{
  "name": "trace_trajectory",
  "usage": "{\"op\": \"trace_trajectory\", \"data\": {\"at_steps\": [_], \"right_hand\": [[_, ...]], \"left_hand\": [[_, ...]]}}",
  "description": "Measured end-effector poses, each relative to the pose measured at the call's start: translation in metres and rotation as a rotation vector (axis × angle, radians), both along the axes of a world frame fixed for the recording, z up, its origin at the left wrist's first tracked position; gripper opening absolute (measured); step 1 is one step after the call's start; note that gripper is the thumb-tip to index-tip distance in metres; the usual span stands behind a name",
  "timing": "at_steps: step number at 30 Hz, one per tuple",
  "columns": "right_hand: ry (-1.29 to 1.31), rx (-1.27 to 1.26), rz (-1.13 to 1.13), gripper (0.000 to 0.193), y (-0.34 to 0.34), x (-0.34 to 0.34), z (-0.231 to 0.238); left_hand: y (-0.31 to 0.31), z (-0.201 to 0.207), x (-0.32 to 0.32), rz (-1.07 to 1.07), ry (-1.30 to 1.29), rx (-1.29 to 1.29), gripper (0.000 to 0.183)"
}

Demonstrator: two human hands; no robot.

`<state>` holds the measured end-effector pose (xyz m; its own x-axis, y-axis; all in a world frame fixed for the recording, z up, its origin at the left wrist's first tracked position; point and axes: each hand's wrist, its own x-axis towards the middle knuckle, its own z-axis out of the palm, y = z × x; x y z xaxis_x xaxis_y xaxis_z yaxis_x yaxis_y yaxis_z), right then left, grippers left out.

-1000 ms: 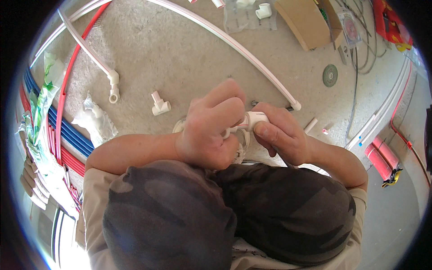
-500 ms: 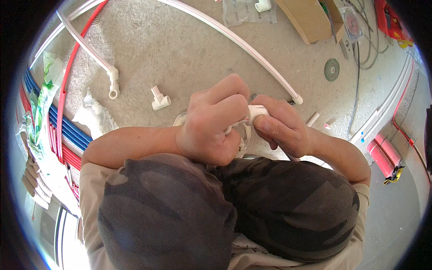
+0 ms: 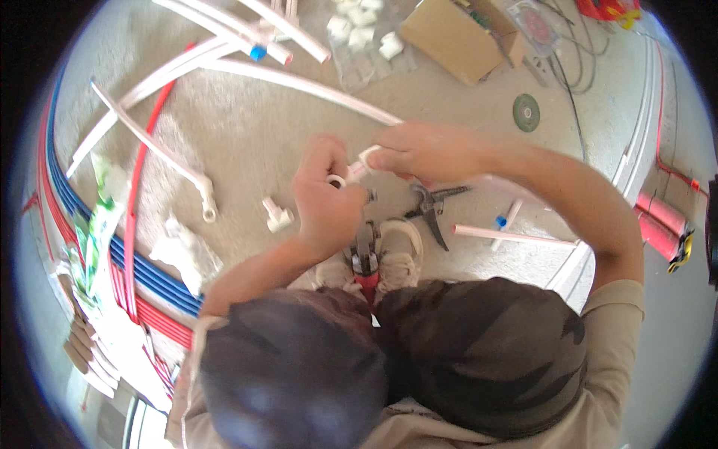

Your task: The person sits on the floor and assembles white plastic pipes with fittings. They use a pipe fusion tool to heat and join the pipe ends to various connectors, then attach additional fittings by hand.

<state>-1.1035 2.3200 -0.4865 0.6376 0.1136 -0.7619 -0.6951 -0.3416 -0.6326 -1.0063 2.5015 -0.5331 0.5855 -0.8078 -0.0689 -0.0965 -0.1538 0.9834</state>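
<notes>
Out in front of my knees, my left hand [image 3: 329, 196] is closed around a small white pipe fitting, whose round opening [image 3: 336, 180] shows between the fingers. My right hand [image 3: 419, 153] pinches a white fitting [image 3: 369, 155] from the other side. A short pale pipe stub [image 3: 358, 171] spans the gap between both hands. Motion blurs the fingers, and how the pieces join is hard to see. Below my hands, a red-handled tool [image 3: 366, 266] lies between my shoes. A dark pliers-like tool [image 3: 430, 208] is on the floor to its right.
On the floor, a white tee fitting [image 3: 279, 217] lies left of my hands, near a pipe with an elbow end [image 3: 206, 196]. A long white pipe [image 3: 299, 84] curves beyond. Further off are a cardboard box [image 3: 449, 37], loose white fittings [image 3: 359, 34] and a grinding disc [image 3: 526, 112].
Both hands have moved forward away from my knees, the right arm reaching further out and across. The view has shifted, uncovering the tools by my shoes and more pipes and fittings at the far side.
</notes>
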Motion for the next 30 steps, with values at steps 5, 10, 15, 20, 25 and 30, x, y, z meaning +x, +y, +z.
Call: {"op": "trace_trajectory", "data": {"at_steps": [5, 10, 15, 20, 25, 30], "right_hand": [[-0.920, -1.123, 0.299, 0.025, -0.003, 0.007, 0.078], [-0.799, -0.594, -0.574, 0.035, -0.008, -0.003, 0.098], [-1.225, 0.184, -0.881, 0.047, -0.008, 0.021, 0.046], [-1.271, 0.341, -0.923, 0.045, 0.000, 0.019, 0.081], [-1.227, 0.512, -0.918, 0.029, 0.019, 0.015, 0.087], [-1.193, 0.604, -0.940, 0.027, 0.028, 0.009, 0.077]], "left_hand": [[-0.032, 0.018, 0.026, 0.308, 0.707, -0.087, 0.030], [-0.035, 0.076, 0.031, 0.195, 1.094, -0.245, 0.026], [-0.025, 0.112, -0.004, -0.067, 1.181, -0.298, 0.034], [-0.012, 0.117, -0.006, -0.340, 0.402, -0.558, 0.053], [0.007, 0.113, -0.007, -0.284, 0.353, -0.557, 0.048], [0.014, 0.109, -0.010, -0.279, 0.438, -0.577, 0.049]]}}
